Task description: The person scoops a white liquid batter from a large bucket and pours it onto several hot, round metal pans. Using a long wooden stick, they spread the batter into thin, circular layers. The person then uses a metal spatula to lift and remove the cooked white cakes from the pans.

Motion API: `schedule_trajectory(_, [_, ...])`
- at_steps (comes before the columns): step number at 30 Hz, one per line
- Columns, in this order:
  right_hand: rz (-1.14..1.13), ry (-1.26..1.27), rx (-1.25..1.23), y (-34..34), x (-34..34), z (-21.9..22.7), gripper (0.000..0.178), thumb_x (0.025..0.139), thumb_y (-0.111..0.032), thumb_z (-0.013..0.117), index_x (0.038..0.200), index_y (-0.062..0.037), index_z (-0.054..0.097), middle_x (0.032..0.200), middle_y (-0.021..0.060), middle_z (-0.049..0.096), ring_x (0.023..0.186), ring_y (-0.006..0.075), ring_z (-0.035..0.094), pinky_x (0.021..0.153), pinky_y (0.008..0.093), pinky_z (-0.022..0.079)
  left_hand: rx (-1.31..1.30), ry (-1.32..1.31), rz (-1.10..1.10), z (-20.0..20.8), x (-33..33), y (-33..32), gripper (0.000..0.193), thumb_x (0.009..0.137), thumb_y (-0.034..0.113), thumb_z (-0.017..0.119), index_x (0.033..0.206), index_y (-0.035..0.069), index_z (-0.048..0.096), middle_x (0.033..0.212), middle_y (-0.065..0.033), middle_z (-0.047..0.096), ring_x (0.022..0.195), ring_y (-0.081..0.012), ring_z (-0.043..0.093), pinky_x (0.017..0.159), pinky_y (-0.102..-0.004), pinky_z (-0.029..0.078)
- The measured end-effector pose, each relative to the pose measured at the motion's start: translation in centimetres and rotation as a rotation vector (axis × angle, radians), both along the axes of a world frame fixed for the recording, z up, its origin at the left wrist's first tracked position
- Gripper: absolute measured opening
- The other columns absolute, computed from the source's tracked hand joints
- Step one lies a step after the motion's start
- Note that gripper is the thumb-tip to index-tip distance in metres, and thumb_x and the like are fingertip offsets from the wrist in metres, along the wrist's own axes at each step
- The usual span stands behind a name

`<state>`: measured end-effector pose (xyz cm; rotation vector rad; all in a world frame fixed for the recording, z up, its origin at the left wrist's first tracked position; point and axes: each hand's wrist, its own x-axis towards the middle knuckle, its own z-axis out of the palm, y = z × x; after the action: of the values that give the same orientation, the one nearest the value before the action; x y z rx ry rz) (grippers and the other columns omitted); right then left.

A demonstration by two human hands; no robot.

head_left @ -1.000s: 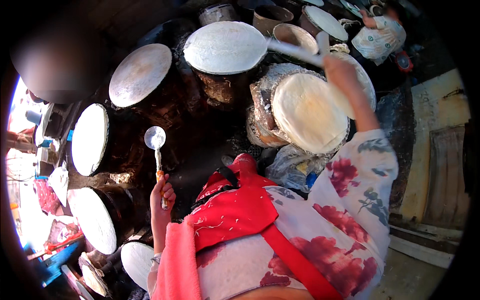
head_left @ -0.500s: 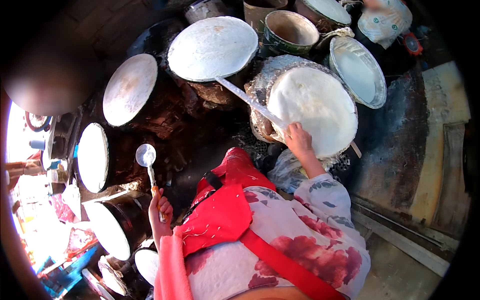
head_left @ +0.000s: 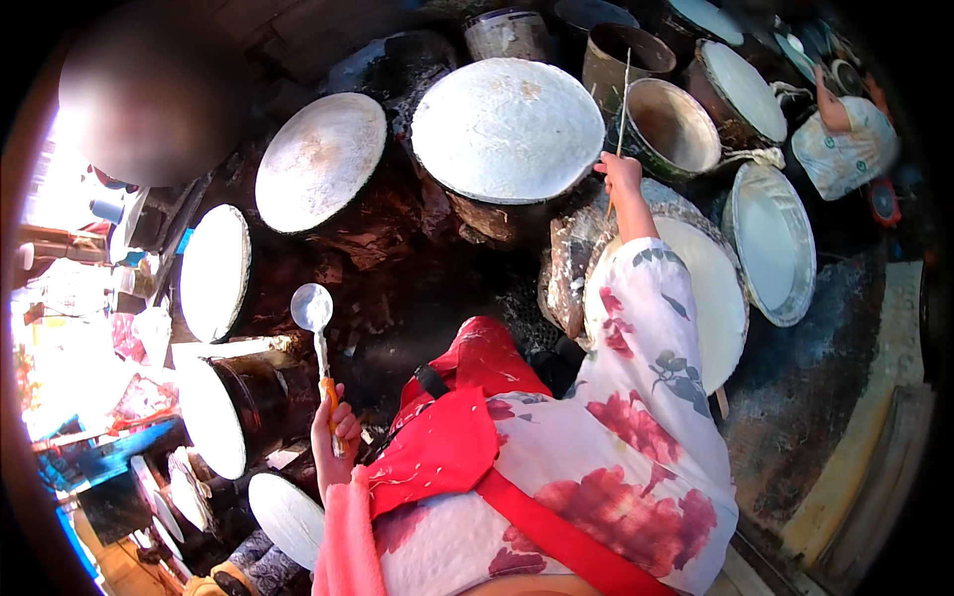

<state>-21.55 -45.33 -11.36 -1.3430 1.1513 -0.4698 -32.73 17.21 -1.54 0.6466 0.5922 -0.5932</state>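
Observation:
My left hand is closed round the orange handle of a ladle, whose round white-coated bowl points up and away from me. My right hand reaches far forward and grips a thin stick that stands nearly upright, seen narrow from here. That hand is by the right rim of a large round white-topped pot. Beneath my right forearm is a second pot with a cream-white round top and a crusted rim, partly hidden by my sleeve.
A basin of white liquid stands at the right, beside an open bucket. More round white-topped vessels curve round to the left, among them an upright-looking one. Another person works at the far right.
My right hand has moved forward from the cream-topped pot to the large white pot's edge, and the stick has swung from slanting left to nearly upright. My left hand still holds the ladle.

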Motion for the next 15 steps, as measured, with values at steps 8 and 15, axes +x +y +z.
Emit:
schedule_trajectory(8, [-0.063,0.069,-0.149,-2.4,4.6,-2.8,0.026,0.074,-0.021,0.071,0.068,0.0002,0.057,0.06,0.0084,0.057,0.04,0.0134,0.043,0.037,0.0301,0.031,0.015,0.009,0.145,0.4,-1.9,0.6,0.028,0.095,0.024,0.048,0.114,0.004,0.055,0.058,0.0049,0.034,0.042,-0.0044,0.033,0.038,-0.0191,0.028])
schedule_trajectory(15, [0.102,0.13,-0.675,1.0,5.3,3.4,0.033,0.075,-0.026,0.062,0.088,0.0048,0.064,0.088,0.0216,0.066,0.086,0.0358,0.063,0.076,0.0418,0.047,0.026,0.01,0.162,0.1,-2.0,0.9,0.027,0.094,0.023,0.049,0.113,0.005,0.054,0.057,0.0046,0.034,0.042,-0.0048,0.034,0.039,-0.02,0.029])
